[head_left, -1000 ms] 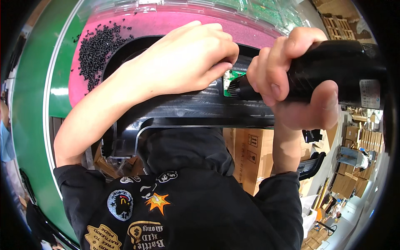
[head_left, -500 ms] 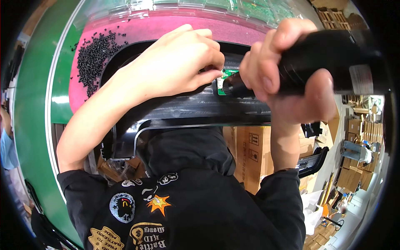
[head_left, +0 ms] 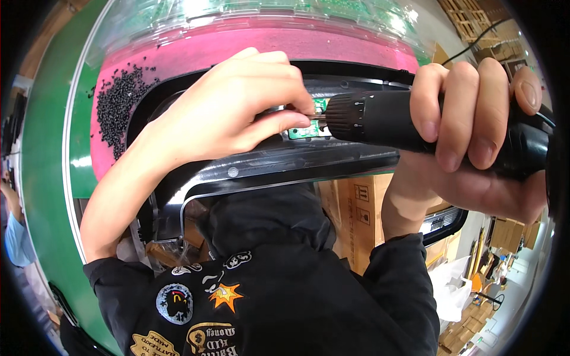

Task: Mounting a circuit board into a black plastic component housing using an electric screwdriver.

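My right hand [head_left: 469,118] is wrapped round a black electric screwdriver [head_left: 380,116], which lies nearly level and points left. Its short metal bit [head_left: 319,117] reaches the fingertips of my left hand [head_left: 255,98]. The left thumb and forefinger are pinched together at the bit's tip; whatever they hold is too small and hidden to name. Just beneath the fingers and the bit, a small green circuit board [head_left: 301,133] sits inside a long black plastic housing [head_left: 267,163], partly covered by my left hand and the tool.
A heap of small black screws [head_left: 122,101] lies on the pink mat [head_left: 356,47] left of the housing. Clear plastic trays [head_left: 237,12] with green boards stand along the far side. Cardboard boxes [head_left: 350,219] are below the near edge. A cable [head_left: 475,41] runs at upper right.
The screwdriver has swung round to lie level, and its bit now meets my left fingertips. My right hand has moved right and down along with it. My left hand has shifted slightly left.
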The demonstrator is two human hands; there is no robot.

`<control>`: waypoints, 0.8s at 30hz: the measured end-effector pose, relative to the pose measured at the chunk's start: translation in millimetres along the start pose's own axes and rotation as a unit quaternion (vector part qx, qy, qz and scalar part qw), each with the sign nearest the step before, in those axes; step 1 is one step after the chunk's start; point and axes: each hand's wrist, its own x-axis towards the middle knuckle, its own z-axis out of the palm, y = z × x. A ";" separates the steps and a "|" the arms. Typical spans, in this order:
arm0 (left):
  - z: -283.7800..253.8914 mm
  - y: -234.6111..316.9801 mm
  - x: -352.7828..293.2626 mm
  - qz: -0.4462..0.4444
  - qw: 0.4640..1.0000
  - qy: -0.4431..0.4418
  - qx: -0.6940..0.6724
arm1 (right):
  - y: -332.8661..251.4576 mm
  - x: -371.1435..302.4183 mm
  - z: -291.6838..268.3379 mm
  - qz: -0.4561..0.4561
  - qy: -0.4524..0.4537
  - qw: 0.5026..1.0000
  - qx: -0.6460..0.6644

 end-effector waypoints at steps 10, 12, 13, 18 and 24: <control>5.5 4.1 -4.9 -0.127 0.989 -0.068 0.009 | -17.0 0.2 -31.1 0.082 -0.028 0.993 -0.086; 3.8 6.6 -4.0 -0.162 0.978 -0.122 0.050 | -10.9 -6.4 -33.9 0.089 0.021 0.990 -0.111; 4.1 7.5 -2.5 -0.160 0.978 -0.123 0.049 | -11.6 -8.4 -34.5 0.103 0.049 0.987 -0.116; 5.8 7.9 -0.8 -0.148 0.979 -0.129 0.052 | -6.7 -14.8 -40.3 0.106 0.090 0.983 -0.117; 4.8 4.1 -3.7 -0.133 0.981 -0.133 0.054 | -2.2 -12.1 -38.2 0.128 0.083 0.981 -0.119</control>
